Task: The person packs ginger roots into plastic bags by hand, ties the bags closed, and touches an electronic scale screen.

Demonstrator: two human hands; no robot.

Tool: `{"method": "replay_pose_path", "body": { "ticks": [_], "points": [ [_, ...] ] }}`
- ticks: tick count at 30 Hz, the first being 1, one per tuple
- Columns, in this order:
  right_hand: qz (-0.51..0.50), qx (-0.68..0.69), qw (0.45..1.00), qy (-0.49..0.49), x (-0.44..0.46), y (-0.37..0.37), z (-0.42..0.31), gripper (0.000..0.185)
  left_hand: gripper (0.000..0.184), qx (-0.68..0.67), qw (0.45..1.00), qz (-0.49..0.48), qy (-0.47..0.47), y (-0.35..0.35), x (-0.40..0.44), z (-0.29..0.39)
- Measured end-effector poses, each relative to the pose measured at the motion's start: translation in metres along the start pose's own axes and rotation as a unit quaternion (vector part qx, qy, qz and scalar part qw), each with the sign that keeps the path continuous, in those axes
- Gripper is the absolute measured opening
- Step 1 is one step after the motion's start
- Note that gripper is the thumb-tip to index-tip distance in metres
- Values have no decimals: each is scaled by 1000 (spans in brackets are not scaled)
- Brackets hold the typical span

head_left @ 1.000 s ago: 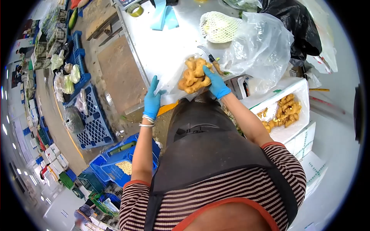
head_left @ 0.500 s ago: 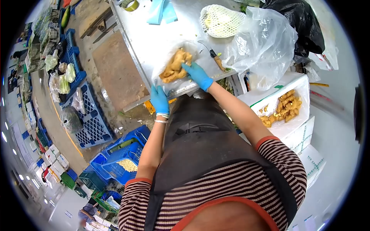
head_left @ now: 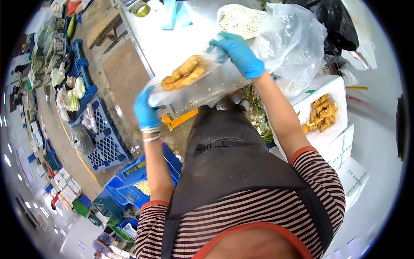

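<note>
Ginger (head_left: 185, 74) lies inside a clear plastic bag (head_left: 210, 64) stretched between my two hands over the metal table (head_left: 189, 41). My left hand (head_left: 146, 110), in a blue glove, grips the bag's near left end at the table's corner. The other end is pinched by my right hand (head_left: 237, 52), also blue-gloved, near the white foam net (head_left: 241, 20) with a pale vegetable in it. The curved knife seen earlier is hidden, probably behind my right hand and arm.
A large clear bag (head_left: 291, 45) and a black bag (head_left: 334, 26) lie at the right. Below them is a white foam box (head_left: 340, 93) of ginger (head_left: 322, 113). Tape (head_left: 140, 9) and blue strips (head_left: 176, 15) lie at the back. Blue crates (head_left: 125, 187) stand lower left.
The ginger has gone from my right hand into the bag. My hands have spread apart, left hand leftward and right hand up and rightward, with the bag stretched between them.
</note>
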State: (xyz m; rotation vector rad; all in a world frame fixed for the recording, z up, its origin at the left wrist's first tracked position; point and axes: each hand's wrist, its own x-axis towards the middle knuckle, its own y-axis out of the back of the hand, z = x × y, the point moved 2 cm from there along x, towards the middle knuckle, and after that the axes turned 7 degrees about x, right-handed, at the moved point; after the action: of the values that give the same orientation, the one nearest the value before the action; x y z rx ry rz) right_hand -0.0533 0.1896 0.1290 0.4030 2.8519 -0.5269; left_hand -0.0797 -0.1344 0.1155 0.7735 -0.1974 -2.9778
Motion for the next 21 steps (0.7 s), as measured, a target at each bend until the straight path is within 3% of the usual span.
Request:
{"method": "replay_pose_path", "body": {
  "ticks": [1, 4, 6, 8, 9, 10, 11, 12, 13, 14, 16, 18, 19, 20, 21],
  "points": [
    [-18, -4, 1000, 14, -12, -2, -31, 21, 23, 81, 991, -10, -103, 9, 2, 14],
    [-48, -44, 998, 27, -16, 4, -53, 25, 24, 131, 985, -31, -110, 1, -3, 47],
    [-93, -4, 995, 29, 8, 13, -36, 21, 23, 184, 950, -122, -219, 5, 28, 37],
    [-85, 33, 993, 81, 28, 16, -35, 18, 22, 88, 966, -159, -184, 18, 49, 43],
    [-103, 155, 974, 131, 6, 8, -56, 19, 24, -16, 985, -97, -139, 15, 46, 51],
    [-109, 23, 969, 219, -5, 8, -73, 23, 26, 139, 943, -67, -295, 13, 31, 69],
    [-126, -36, 920, 370, -7, 12, -79, 25, 28, 333, 839, -2, -431, 3, 1, 88],
    [-138, 131, 958, 213, -19, 10, -85, 24, 30, 494, 673, 75, -545, -5, -26, 97],
    [-158, 74, 966, 189, -24, 12, -87, 21, 32, 356, 814, 48, -456, 1, -17, 87],
    [-149, 46, 976, 149, -29, 13, -80, 22, 34, 208, 917, 19, -340, 2, -5, 71],
    [-135, -151, 965, 168, -25, 24, -40, 33, 37, 101, 980, -31, -171, -27, -16, 49],
    [-72, -245, 953, 165, -34, 40, 12, 28, 35, 67, 990, -100, -74, -19, 33, -23],
    [-56, -253, 954, 152, -41, 50, 41, 27, 34, 85, 989, -111, -45, -22, 49, -51],
    [-111, -312, 940, 76, -61, 62, 46, 25, 33, 104, 987, -121, -16, -26, 59, -70],
    [-100, -293, 950, 53, -87, 71, 52, 36, 33, 94, 988, -119, -14, -35, 56, -78]
  ]
}}
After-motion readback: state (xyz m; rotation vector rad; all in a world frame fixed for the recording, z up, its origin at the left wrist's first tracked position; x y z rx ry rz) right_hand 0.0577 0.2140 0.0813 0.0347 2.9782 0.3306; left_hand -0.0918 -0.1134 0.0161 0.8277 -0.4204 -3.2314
